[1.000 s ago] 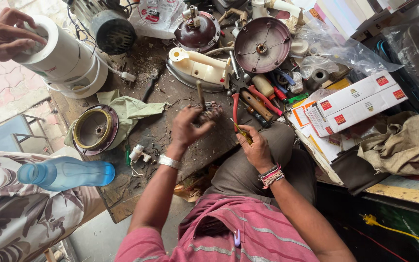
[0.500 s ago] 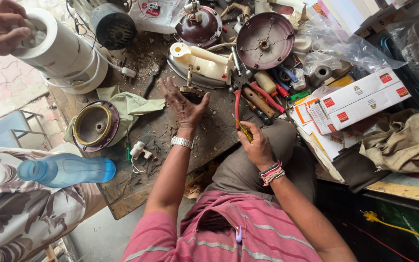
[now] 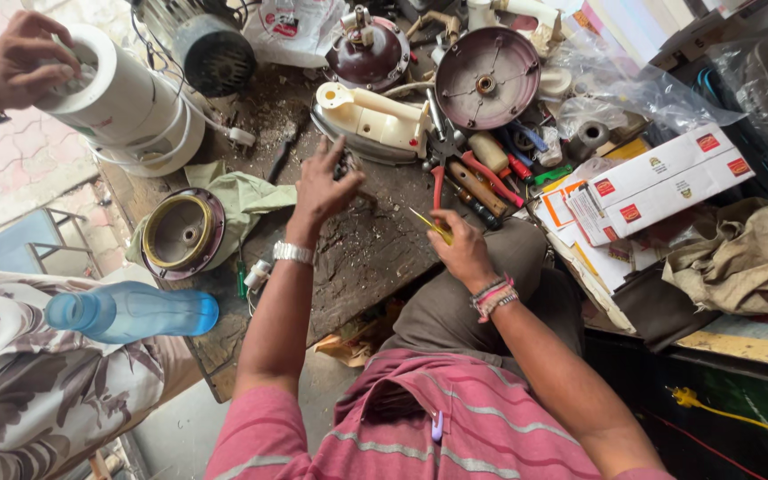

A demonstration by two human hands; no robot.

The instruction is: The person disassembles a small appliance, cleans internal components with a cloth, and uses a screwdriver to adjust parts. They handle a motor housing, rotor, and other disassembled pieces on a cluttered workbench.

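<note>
The left hand [image 3: 324, 182] is stretched out over the worn workbench [image 3: 375, 258], fingers spread and half curled on a small dark part [image 3: 346, 163] that lies on the bench just in front of the cream clothes iron [image 3: 375, 120]. It touches the part rather than clamping it. The right hand [image 3: 462, 249], nearer the person than the iron, is closed around a thin yellow screwdriver [image 3: 428, 224] whose tip points toward the iron. Red-handled pliers [image 3: 477, 178] lie just right of the iron, and a round brass-rimmed base [image 3: 180, 233] sits well to its left. The repair looks midway: parts lie scattered and loose, with nothing visibly reassembled.
</note>
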